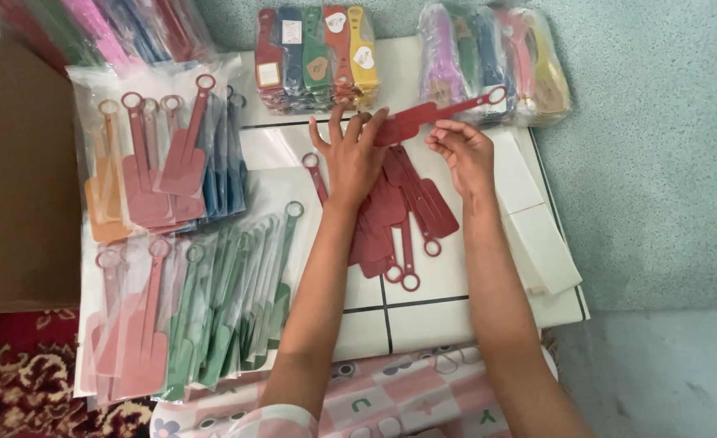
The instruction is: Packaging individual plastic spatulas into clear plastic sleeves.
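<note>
Pink checked sleeves nearest; left hand & right hand pinch a red tag, prob. light, bendy; grip its wide end.

The scene is lit evenly by soft, diffuse light; no single source can be made out. Only faint, short shadows are cast beneath the forearms and under the left hand. Mild glare is seen on the clear plastic bags at ten o'clock and on the wrapped bundles at one o'clock. Focus is held acceptably at the centre, while detail is softened towards the corners, notably at seven o'clock.
</note>
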